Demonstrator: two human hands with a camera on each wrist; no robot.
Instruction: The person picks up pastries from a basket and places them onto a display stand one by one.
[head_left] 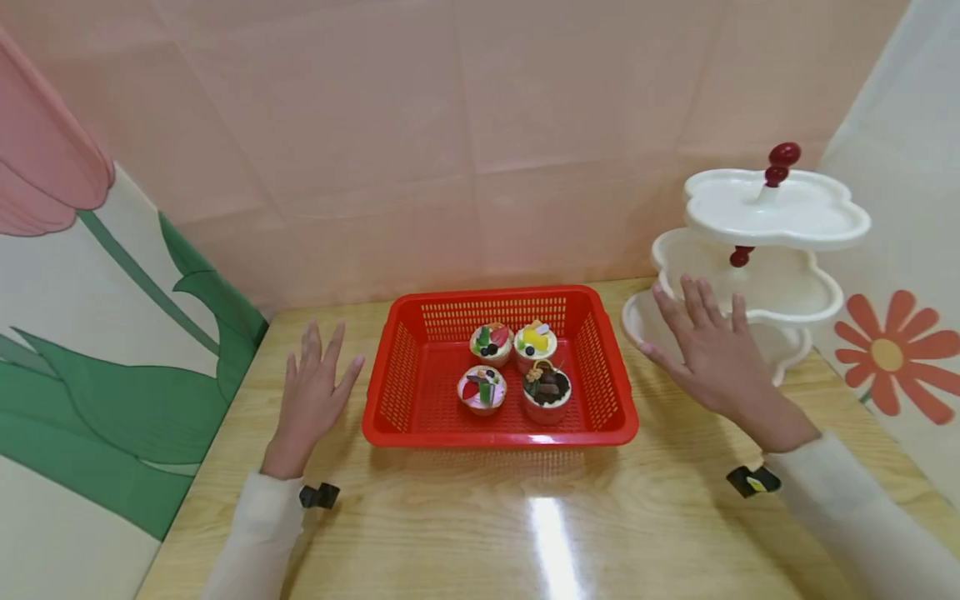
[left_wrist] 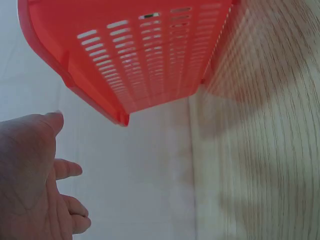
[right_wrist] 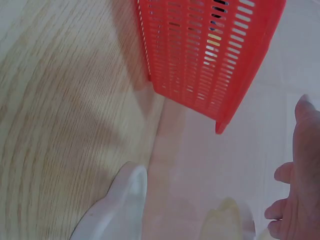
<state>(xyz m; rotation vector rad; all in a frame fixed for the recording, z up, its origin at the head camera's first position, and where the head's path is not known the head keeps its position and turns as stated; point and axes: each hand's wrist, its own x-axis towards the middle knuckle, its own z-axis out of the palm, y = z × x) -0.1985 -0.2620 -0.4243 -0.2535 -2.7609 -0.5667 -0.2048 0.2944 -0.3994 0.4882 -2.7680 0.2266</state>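
Note:
A red plastic basket (head_left: 442, 437) stands on the wooden table with small decorated cupcakes inside. One cupcake (head_left: 547, 390) has a dark chocolate topping, another (head_left: 482, 390) a pink one; behind them sit one with strawberry (head_left: 492, 343) and one with yellow fruit (head_left: 535, 342). My left hand (head_left: 315, 396) hovers left of the basket, fingers spread and holding nothing. On the other side my right hand (head_left: 712, 358) is also spread and bare, overlapping the lower tiers of a white stand (head_left: 780, 208) in the head view. The basket's slotted side (left_wrist: 145, 60) shows in the left wrist view.
The three-tier stand has scalloped plates and a red knob (head_left: 784, 154) on top. A pinkish cloth (head_left: 360, 150) hangs behind the table (head_left: 420, 525). Panels with a tulip and a red flower (head_left: 896, 354) flank the sides.

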